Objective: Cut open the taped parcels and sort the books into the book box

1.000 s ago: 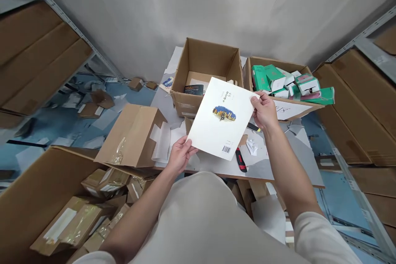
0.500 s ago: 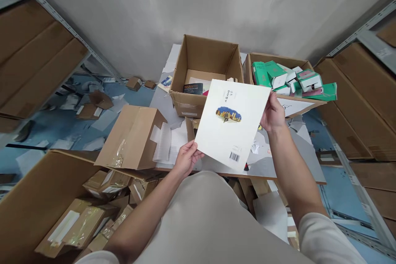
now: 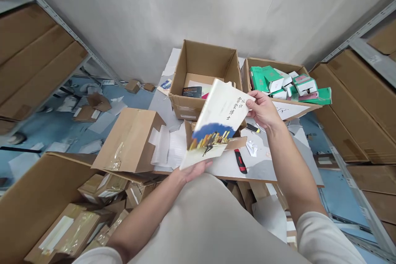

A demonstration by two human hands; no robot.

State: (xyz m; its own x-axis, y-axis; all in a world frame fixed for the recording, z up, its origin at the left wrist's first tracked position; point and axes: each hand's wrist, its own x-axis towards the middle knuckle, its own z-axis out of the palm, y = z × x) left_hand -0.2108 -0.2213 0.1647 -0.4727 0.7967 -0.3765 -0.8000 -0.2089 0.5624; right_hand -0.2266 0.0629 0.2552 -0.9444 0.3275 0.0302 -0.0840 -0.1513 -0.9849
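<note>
A white book (image 3: pixel 220 111) with a colourful city picture and black characters on its cover is held tilted in front of me. My right hand (image 3: pixel 262 109) pinches its upper right edge, thumb on the cover. Under the lower edge lies my left hand (image 3: pixel 194 172), supporting the book with its fingers partly hidden. Behind the book, a small opened carton (image 3: pixel 236 143) shows in part on the table. A red and black box cutter (image 3: pixel 240 161) lies on the table just right of the book.
A large open carton (image 3: pixel 202 107) with a few books stands behind. Right of it, another carton (image 3: pixel 246 76) holds green and white boxes. To the left are a closed carton (image 3: pixel 123 136) and a big box (image 3: pixel 55 173) of taped parcels. Shelves flank both sides.
The book has been turned over from its back, with the barcode, to its front cover, and now tilts more steeply. My left hand has shifted under the lower edge; the box cutter is uncovered.
</note>
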